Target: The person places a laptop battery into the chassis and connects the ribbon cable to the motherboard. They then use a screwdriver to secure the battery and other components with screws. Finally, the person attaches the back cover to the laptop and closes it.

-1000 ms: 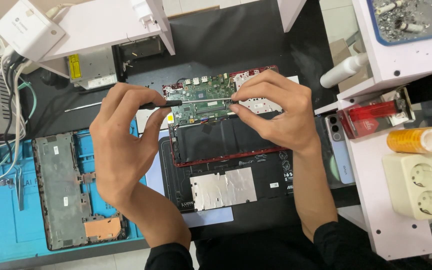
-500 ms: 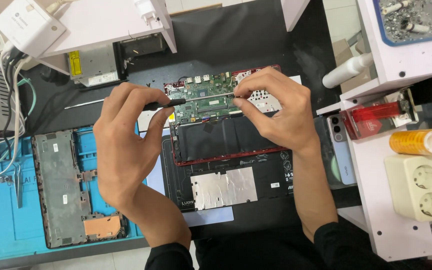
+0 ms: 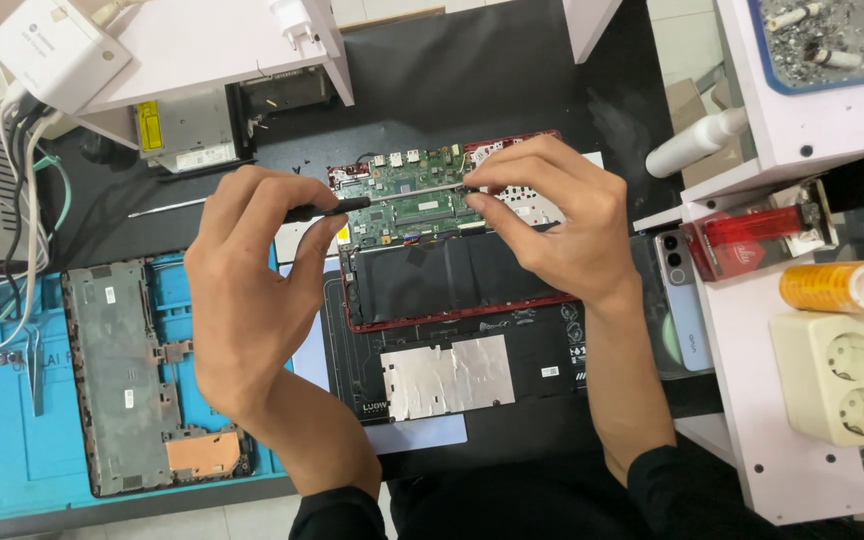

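Note:
An opened red laptop (image 3: 452, 300) lies on the dark bench, its green circuit board (image 3: 414, 200) and flat black battery (image 3: 432, 275) exposed. My left hand (image 3: 252, 290) grips a black-handled screwdriver (image 3: 327, 210) whose tip rests at the board's left edge. My right hand (image 3: 552, 220) pinches a thin part at the board's upper right edge, fingers resting on the board. A black panel with a silver foil patch (image 3: 447, 375) lies under the laptop, towards me.
A grey laptop bottom cover (image 3: 137, 375) lies on a blue mat (image 3: 2, 450) at left. A white shelf unit (image 3: 792, 380) at right carries a socket block (image 3: 847, 375), a yellow roll (image 3: 832, 287), a red lighter (image 3: 752, 225); a phone (image 3: 682, 310) beside. Cables and an optical drive (image 3: 187, 130) lie behind.
The view has shifted slightly. Both hands stay on the board with small adjustments; the screwdriver remains at the board's left edge.

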